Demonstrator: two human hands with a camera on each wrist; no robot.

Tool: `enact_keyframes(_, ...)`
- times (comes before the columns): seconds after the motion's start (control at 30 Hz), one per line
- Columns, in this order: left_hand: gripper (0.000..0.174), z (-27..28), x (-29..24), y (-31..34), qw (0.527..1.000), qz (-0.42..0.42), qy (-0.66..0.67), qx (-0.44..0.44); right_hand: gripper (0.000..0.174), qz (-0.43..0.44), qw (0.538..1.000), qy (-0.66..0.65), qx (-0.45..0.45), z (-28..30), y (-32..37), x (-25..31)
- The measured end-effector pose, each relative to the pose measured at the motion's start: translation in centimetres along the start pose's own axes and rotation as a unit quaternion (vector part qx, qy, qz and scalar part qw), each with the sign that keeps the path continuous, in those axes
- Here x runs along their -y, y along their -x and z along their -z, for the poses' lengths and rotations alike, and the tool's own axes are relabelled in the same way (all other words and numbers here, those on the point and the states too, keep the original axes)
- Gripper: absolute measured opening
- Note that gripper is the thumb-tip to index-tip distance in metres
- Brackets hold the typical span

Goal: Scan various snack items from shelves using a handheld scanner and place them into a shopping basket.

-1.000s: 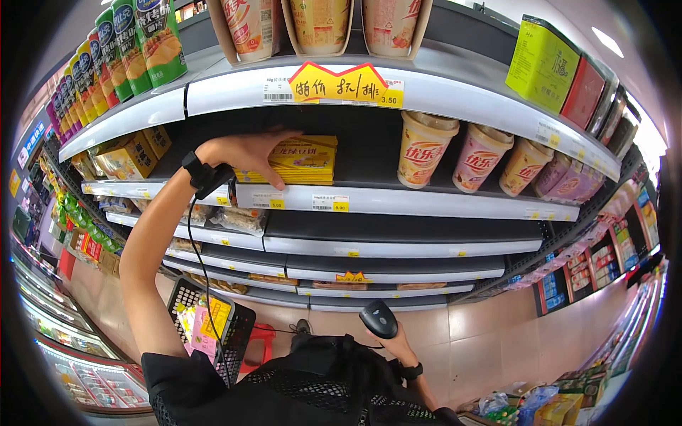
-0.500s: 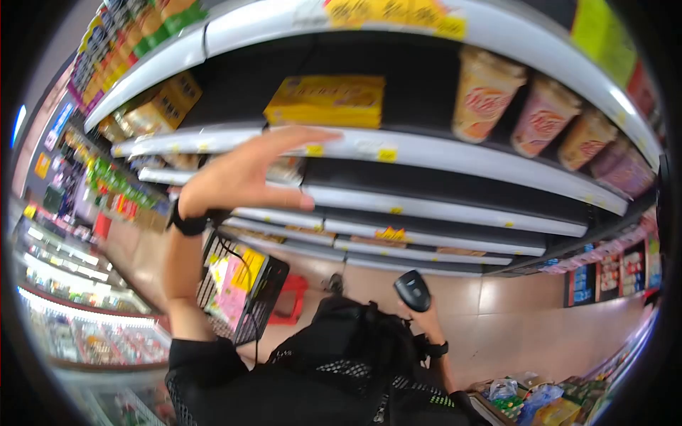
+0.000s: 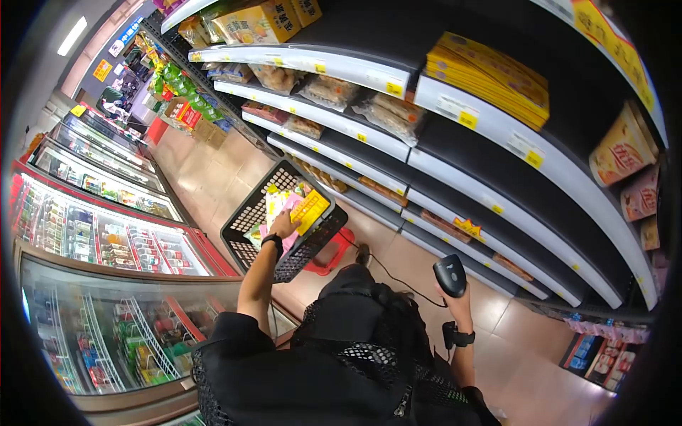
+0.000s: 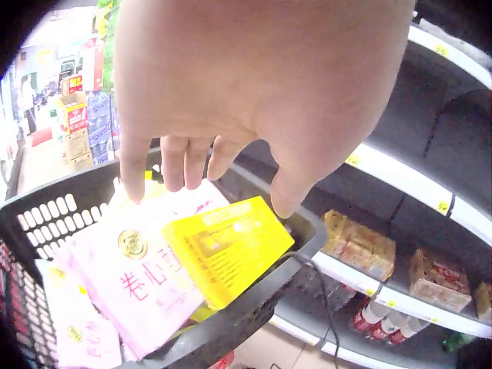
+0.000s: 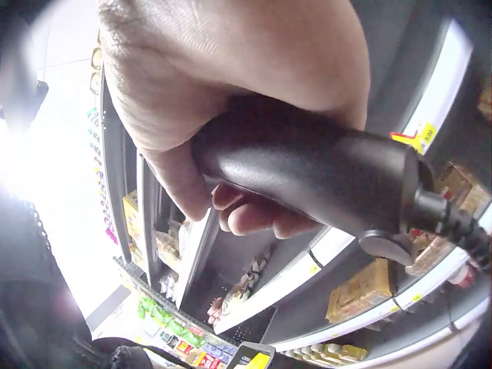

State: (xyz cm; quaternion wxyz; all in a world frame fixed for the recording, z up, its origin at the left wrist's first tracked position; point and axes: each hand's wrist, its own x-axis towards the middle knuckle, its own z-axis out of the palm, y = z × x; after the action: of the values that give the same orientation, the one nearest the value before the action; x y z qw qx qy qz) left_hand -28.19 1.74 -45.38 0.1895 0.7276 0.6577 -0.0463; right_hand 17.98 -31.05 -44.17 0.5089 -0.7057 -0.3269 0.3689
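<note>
My left hand (image 3: 283,226) is over a black plastic basket (image 3: 241,216), its fingers reaching down above the packages inside. In the left wrist view the fingers are spread with nothing between them, the thumb close to a yellow box (image 4: 227,246). A pink-and-white snack package (image 4: 131,280) lies beside that box, and a smaller pale package (image 4: 77,323) leans at the basket's side. My right hand (image 3: 458,309) grips a black handheld barcode scanner (image 3: 450,275); its cable leaves the handle end in the right wrist view.
A red stool (image 3: 334,259) is by the basket. Store shelves (image 3: 490,181) curve along the right, bearing a stack of flat yellow packs (image 3: 490,78) and printed drink cups (image 3: 625,145). Glass-topped freezers (image 3: 128,326) line the left. The scanner cable (image 3: 387,266) hangs near my body.
My left hand has left the yellow packs on the shelf and moved down to the basket. The head view has swung left and down. My right hand still holds the scanner.
</note>
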Motion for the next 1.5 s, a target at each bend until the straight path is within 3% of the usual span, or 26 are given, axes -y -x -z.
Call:
enact_keyframes(0.13, 0.063, -1.4, 1.3, -2.8, 0.999, 0.021, -0.027, 0.039, 0.021, -0.022, 0.998, -0.043, -0.026, -3.4, -0.9, 7.7)
enact_keyframes(0.23, 0.067, -1.5, 1.4, -5.7, 0.995, 0.026, -0.014, 0.093, 0.02, -0.028, 0.999, -0.015, 0.016, -6.6, -2.3, 8.7)
enact_keyframes(0.3, 0.068, -1.6, 0.8, -6.6, 0.993, 0.082, -0.033, 0.081, 0.02, -0.034, 0.999, -0.013, 0.014, -9.2, -2.9, 9.6)
enact_keyframes(0.4, 0.055, -1.6, 1.6, -7.4, 0.992, 0.005, -0.004, 0.126, 0.021, -0.049, 0.999, -0.001, 0.021, -13.0, -3.6, 10.7)
enact_keyframes(0.43, 0.047, -2.2, 1.8, -7.1, 0.995, -0.05, 0.019, 0.087, 0.021, -0.033, 0.999, 0.001, 0.024, -14.3, -3.7, 11.2)
enact_keyframes(0.47, 0.047, -2.6, 2.1, -7.0, 0.994, -0.051, 0.02, 0.097, 0.022, -0.019, 0.999, 0.002, 0.028, -15.6, -3.8, 11.7)
enact_keyframes(0.5, 0.045, -2.2, 1.7, -6.4, 0.993, -0.055, 0.062, 0.08, 0.027, -0.089, 0.994, 0.015, 0.061, -16.2, -3.9, 13.1)
enact_keyframes(0.53, 0.043, -2.1, 1.8, -6.1, 0.991, -0.059, 0.105, 0.064, 0.029, -0.021, 0.998, -0.015, 0.052, -17.8, -4.0, 13.4)
enact_keyframes(0.6, 0.041, -2.4, 2.5, -5.1, 0.988, -0.097, 0.103, 0.054, 0.03, -0.116, 0.988, 0.011, 0.105, -19.0, -4.2, 14.0)
enact_keyframes(0.67, 0.035, -0.4, 1.8, -3.2, 0.986, -0.117, 0.122, 0.001, 0.03, -0.112, 0.988, 0.025, 0.105, -20.8, -4.1, 15.4)
enact_keyframes(0.8, 0.042, 1.2, 1.7, -1.2, 0.98, -0.065, 0.185, 0.03, 0.03, -0.073, 0.98, 0.038, 0.18, -23.6, -4.9, 16.3)
enact_keyframes(0.83, 0.051, 0.7, 2.1, -1.1, 0.956, -0.082, 0.281, -0.024, 0.03, -0.075, 0.978, 0.044, 0.19, -24.4, -5.4, 16.4)
enact_keyframes(0.93, 0.042, 3.1, 1.4, -0.2, 0.794, 0.006, 0.594, 0.131, 0.031, -0.022, 0.968, 0.033, 0.249, -26.0, -6.3, 16.1)
enact_keyframes(0.97, 0.042, 2.8, 1.8, -0.3, 0.792, 0.009, 0.596, 0.132, 0.03, 0.0, 0.961, 0.033, 0.273, -26.3, -6.6, 16.0)
enact_keyframes(1.03, 0.044, 2.7, 2.5, -0.4, 0.554, 0.079, 0.767, 0.315, 0.035, 0.027, 0.948, 0.066, 0.309, -26.6, -7.4, 17.0)
enact_keyframes(1.07, 0.044, 2.5, 2.6, -0.2, 0.551, 0.076, 0.768, 0.317, 0.035, 0.028, 0.949, 0.07, 0.306, -26.7, -7.4, 17.7)
enact_keyframes(1.13, 0.045, 2.3, 2.6, 0.4, 0.439, 0.1, 0.821, 0.353, 0.037, 0.025, 0.95, 0.028, 0.309, -27.1, -7.3, 19.4)
enact_keyframes(1.2, 0.043, 1.6, 3.1, 0.2, 0.43, 0.092, 0.821, 0.364, 0.037, 0.037, 0.949, 0.038, 0.311, -27.2, -7.4, 20.4)
enact_keyframes(1.3, 0.043, 1.5, 3.3, 0.0, 0.456, 0.108, 0.814, 0.344, 0.037, 0.02, 0.951, 0.018, 0.308, -27.6, -7.4, 20.1)
enact_keyframes(1.4, 0.045, 2.1, 3.0, 0.0, 0.441, 0.067, 0.814, 0.371, 0.026, 0.06, 0.957, 0.019, 0.284, -27.9, -7.0, 18.8)
enact_keyframes(1.5, 0.049, 3.1, 2.6, -0.2, 0.434, 0.046, 0.807, 0.398, 0.039, 0.045, 0.956, 0.032, 0.29, -27.6, -6.2, 18.6)
